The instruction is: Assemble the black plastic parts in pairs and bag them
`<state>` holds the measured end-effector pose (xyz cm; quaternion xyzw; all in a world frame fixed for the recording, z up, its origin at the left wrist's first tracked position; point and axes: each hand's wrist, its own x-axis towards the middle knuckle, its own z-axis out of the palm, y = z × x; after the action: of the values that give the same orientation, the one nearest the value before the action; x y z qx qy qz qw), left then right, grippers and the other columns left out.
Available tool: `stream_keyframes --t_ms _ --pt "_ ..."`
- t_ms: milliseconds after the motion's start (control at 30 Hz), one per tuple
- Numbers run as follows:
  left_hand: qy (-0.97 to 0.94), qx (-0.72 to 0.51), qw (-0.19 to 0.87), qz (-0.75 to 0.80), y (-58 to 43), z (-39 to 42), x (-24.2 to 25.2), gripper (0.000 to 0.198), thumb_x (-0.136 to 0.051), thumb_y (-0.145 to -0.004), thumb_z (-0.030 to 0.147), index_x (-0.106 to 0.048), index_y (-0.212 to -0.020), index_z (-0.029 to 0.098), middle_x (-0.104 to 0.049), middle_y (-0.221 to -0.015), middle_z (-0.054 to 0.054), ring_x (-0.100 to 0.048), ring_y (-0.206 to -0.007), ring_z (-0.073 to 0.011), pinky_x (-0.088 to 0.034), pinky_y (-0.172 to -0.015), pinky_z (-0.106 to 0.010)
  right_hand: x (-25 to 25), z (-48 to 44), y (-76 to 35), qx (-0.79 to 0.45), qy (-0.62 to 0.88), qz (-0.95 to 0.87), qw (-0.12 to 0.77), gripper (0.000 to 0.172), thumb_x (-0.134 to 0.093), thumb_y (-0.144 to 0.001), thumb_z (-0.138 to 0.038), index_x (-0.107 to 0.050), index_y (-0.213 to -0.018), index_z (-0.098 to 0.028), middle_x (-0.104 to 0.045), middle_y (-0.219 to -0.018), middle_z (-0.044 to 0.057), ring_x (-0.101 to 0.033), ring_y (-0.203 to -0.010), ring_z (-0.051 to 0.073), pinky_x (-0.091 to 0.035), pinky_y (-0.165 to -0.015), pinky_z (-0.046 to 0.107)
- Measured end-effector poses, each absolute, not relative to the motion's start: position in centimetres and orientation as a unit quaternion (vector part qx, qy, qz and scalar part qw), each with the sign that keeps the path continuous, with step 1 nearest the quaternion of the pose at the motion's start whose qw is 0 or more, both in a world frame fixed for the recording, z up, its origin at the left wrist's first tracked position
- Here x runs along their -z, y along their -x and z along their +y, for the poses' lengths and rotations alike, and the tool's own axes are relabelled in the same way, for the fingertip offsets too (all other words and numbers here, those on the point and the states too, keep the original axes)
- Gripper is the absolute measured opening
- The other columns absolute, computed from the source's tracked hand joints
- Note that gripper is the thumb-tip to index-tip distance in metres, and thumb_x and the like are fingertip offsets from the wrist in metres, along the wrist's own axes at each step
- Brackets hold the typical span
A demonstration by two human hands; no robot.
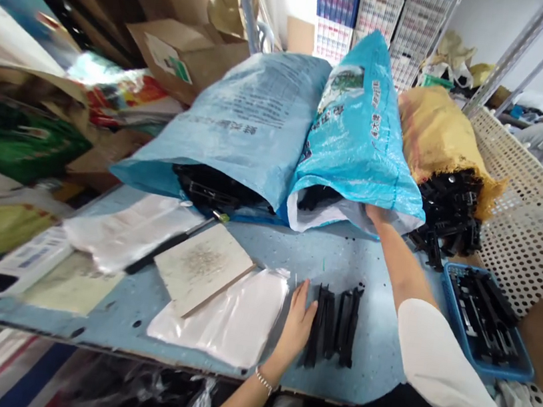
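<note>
My left hand [299, 322] rests on the blue table with its fingers stretched out, beside a row of several long black plastic parts [329, 323]. Its fingertips lie close to the leftmost part. My right hand [376, 213] reaches into the mouth of the bright blue woven sack [362, 135], and its fingers are hidden inside. Some black pieces show in that opening. To the left of my left hand lies a stack of clear plastic bags [234, 326], partly under a pale square board [205, 265] with dark specks.
A paler blue sack [247, 119] holding black parts lies at the left. On the right are a yellow sack [438, 132] spilling black parts, a blue basket [472, 360] of black parts and a perforated panel [530, 193]. Cardboard boxes [186, 50] stand at the back left.
</note>
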<state>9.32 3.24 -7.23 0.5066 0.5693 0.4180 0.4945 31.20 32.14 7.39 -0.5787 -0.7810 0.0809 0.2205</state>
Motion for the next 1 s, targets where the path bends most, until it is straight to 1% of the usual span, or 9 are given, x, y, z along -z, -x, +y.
stream_keyframes --t_ms 167,300,433,500,600,733,833,900,1000 --pt "-0.527 -0.417 0.472 0.571 -8.8 3.6 8.4 0.058 -0.05 -0.097 0.036 -0.04 -0.152 0.021 -0.041 -0.157 -0.016 -0.036 -0.15 -0.0298 -0.026 -0.125 -0.057 -7.1 32.5 -31.0 -0.185 0.672 -0.657 0.287 0.023 -0.06 -0.092 -0.029 -0.069 -0.102 -0.011 -0.072 -0.116 0.016 -0.056 -0.118 0.022 -0.039 -0.109 0.036" --pt "-0.516 -0.447 0.48 0.55 -8.1 4.2 7.7 0.053 -0.057 -0.094 0.043 -0.053 -0.142 0.022 -0.051 -0.147 -0.015 -0.045 -0.142 -0.031 -0.032 -0.122 -0.056 -6.4 27.5 -33.5 -0.278 0.72 -0.547 0.325 0.015 -0.062 -0.083 -0.03 -0.068 -0.087 -0.017 -0.074 -0.096 0.013 -0.065 -0.109 0.029 -0.051 -0.095 0.038" --pt "-0.455 -0.502 0.576 0.457 -9.4 6.3 3.8 0.057 -0.064 -0.09 0.057 -0.058 -0.137 0.025 -0.055 -0.146 -0.012 -0.049 -0.14 -0.0293 -0.032 -0.122 -0.05 -4.6 16.9 -33.2 -0.398 0.695 -0.488 0.347 0.032 -0.049 -0.088 -0.047 -0.062 -0.08 -0.019 -0.07 -0.076 0.009 -0.068 -0.076 0.024 -0.057 -0.068 0.036" --pt "-0.391 -0.524 0.669 0.355 -10.5 7.2 1.2 0.069 -0.064 -0.086 0.068 -0.055 -0.14 0.026 -0.058 -0.145 -0.012 -0.053 -0.137 -0.0291 -0.04 -0.117 -0.047 -3.6 11.4 -31.6 -0.557 0.596 -0.46 0.351 0.045 -0.043 -0.089 -0.057 -0.062 -0.077 -0.019 -0.067 -0.068 0.008 -0.064 -0.063 0.023 -0.055 -0.055 0.035" --pt "-0.301 -0.515 0.755 0.273 -11.4 7.3 -2.4 0.071 -0.061 -0.085 0.072 -0.055 -0.135 0.023 -0.07 -0.12 -0.01 -0.069 -0.109 -0.0254 -0.056 -0.093 -0.04 -3.6 6.1 -29.6 -0.681 0.481 -0.457 0.309 0.054 -0.046 -0.091 -0.065 -0.067 -0.085 -0.016 -0.069 -0.074 0.009 -0.065 -0.067 0.022 -0.055 -0.058 0.035" --pt "-0.278 -0.486 0.763 0.324 -10.8 5.5 -5.2 0.052 -0.069 -0.085 0.061 -0.058 -0.114 0.019 -0.069 -0.086 -0.001 -0.062 -0.063 -0.0115 -0.051 -0.057 -0.024 -6.7 5.9 -29.6 -0.341 0.546 -0.692 0.326 0.05 -0.043 -0.101 -0.06 -0.068 -0.107 -0.017 -0.07 -0.097 0.012 -0.064 -0.086 0.023 -0.054 -0.074 0.037" --pt "-0.264 -0.459 0.792 0.304 -10.0 4.0 -6.2 0.066 -0.066 -0.078 0.074 -0.053 -0.113 0.02 -0.064 -0.081 0.001 -0.058 -0.055 -0.0106 -0.045 -0.047 -0.022 -8.9 7.6 -29.9 -0.055 0.452 -0.853 0.253 0.036 -0.048 -0.103 -0.048 -0.067 -0.105 -0.017 -0.068 -0.099 0.013 -0.06 -0.089 0.024 -0.049 -0.078 0.038" --pt "-0.265 -0.437 0.812 0.28 -9.6 3.4 -6.6 0.07 -0.072 -0.073 0.073 -0.049 -0.116 0.022 -0.063 -0.083 0.002 -0.057 -0.054 -0.0102 -0.045 -0.046 -0.022 -9.4 8.6 -29.6 0.029 0.374 -0.906 0.194 0.034 -0.045 -0.105 -0.041 -0.067 -0.095 -0.017 -0.066 -0.086 0.01 -0.057 -0.081 0.022 -0.045 -0.071 0.035" --pt "-0.28 -0.413 0.814 0.298 -9.1 3.1 -7.0 0.062 -0.081 -0.072 0.055 -0.047 -0.114 0.024 -0.062 -0.081 0.004 -0.056 -0.052 -0.0093 -0.044 -0.045 -0.021 -9.0 9.2 -28.7 0.014 0.347 -0.924 0.159 0.041 -0.038 -0.108 -0.041 -0.064 -0.088 -0.016 -0.062 -0.078 0.008 -0.055 -0.076 0.02 -0.041 -0.066 0.032"
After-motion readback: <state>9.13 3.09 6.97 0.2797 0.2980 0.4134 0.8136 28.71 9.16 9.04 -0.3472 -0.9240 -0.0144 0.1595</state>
